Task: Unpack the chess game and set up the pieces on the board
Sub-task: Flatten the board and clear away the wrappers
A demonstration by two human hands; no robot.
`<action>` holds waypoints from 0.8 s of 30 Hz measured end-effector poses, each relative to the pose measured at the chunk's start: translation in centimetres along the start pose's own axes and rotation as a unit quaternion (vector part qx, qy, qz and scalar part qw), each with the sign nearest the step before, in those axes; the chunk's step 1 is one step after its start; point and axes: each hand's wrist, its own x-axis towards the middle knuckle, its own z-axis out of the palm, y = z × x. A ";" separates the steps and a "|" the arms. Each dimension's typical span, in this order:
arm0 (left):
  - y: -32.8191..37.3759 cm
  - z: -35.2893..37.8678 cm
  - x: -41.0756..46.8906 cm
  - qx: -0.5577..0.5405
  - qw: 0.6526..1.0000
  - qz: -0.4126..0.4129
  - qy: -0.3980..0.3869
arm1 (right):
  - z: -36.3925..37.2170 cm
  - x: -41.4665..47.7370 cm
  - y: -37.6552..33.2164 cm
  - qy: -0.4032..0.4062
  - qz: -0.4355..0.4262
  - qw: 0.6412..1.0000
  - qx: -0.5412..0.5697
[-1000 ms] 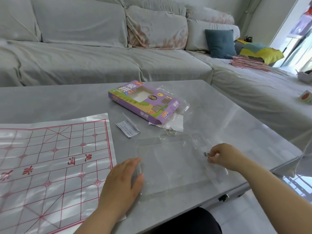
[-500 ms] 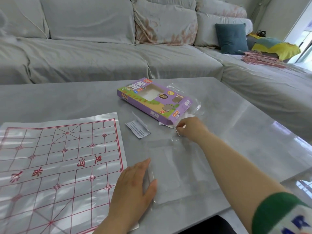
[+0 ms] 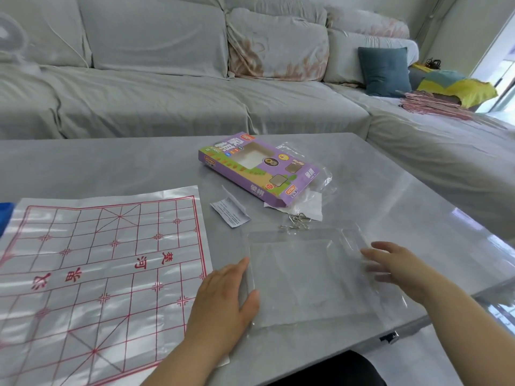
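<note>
Nearest the person, the left hand (image 3: 223, 299) is lying palm down on the left rim of a clear plastic tray (image 3: 301, 282). Its fingers (image 3: 237, 270) are stretched out and released, and the thumb is pressing on the tray's near left corner. The right hand (image 3: 395, 266) is reaching over the tray's right rim. It is blurred, but its fingers (image 3: 373, 253) are showing as extended and released, grasping nothing. The tray is sitting flat on the grey desk (image 3: 390, 196), close to its near edge.

To the left of the tray, the chess board (image 3: 97, 260), a glossy sheet printed with a red grid and red characters, is lying spread out. The left wrist is crossing over the board's near right corner.

Just beyond the tray, a few small metal clips (image 3: 296, 222) are lying together, with a folded paper leaflet (image 3: 231, 211) to their left. Farther back, the purple chess box (image 3: 259, 168) is lying flat at an angle, partly on a crumpled clear bag (image 3: 320, 176).

Behind the desk, a grey covered sofa (image 3: 167, 101) is running across the room, carrying a dark blue cushion (image 3: 384, 71) and a yellow and blue cloth (image 3: 457, 87) at its right end.
</note>
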 end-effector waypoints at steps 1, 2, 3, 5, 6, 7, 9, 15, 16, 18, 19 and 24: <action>0.0 0.0 0.1 0.002 1.000 0.000 -0.011 | -0.3 -0.1 0.3 -0.027 0.003 1.000 0.011; -0.2 0.2 0.2 0.003 1.000 -0.001 -0.018 | -0.5 -0.3 0.5 -0.049 0.003 0.999 0.016; -0.2 0.3 0.2 0.004 1.000 -0.002 -0.022 | -0.7 -0.4 0.6 -0.066 0.002 0.997 0.030; 0.0 0.0 0.1 -0.013 0.999 -0.005 -0.030 | -1.0 -0.8 0.8 -0.093 0.012 0.992 0.088; 0.2 -0.2 0.1 -0.021 0.999 -0.005 -0.033 | -1.2 -1.0 0.9 -0.106 0.015 0.988 0.116; 0.4 -0.5 0.0 -0.035 0.999 -0.012 -0.034 | -1.4 -1.1 1.1 -0.116 0.014 0.984 0.132; 0.5 -1.1 0.1 -0.067 0.997 -0.019 -0.029 | -1.9 -1.7 1.0 -0.121 0.002 0.981 0.149; 0.1 -4.1 0.4 -0.102 0.992 -0.046 0.055 | -4.0 -1.6 -0.2 -0.090 -0.049 0.969 0.224; -0.2 -4.5 0.5 -0.082 0.991 -0.056 0.084 | -4.3 -1.5 -0.5 -0.090 -0.056 0.966 0.236; -0.7 -4.9 0.6 -0.019 0.990 -0.085 0.114 | -4.4 -1.4 -1.3 -0.094 -0.063 0.964 0.242; -1.0 -5.0 0.8 0.019 0.990 -0.090 0.108 | -4.2 -1.1 -1.6 -0.095 -0.070 0.963 0.244; -4.2 -5.0 1.4 0.145 0.988 -0.021 0.054 | -2.0 1.7 -2.7 -0.073 -0.070 0.946 0.308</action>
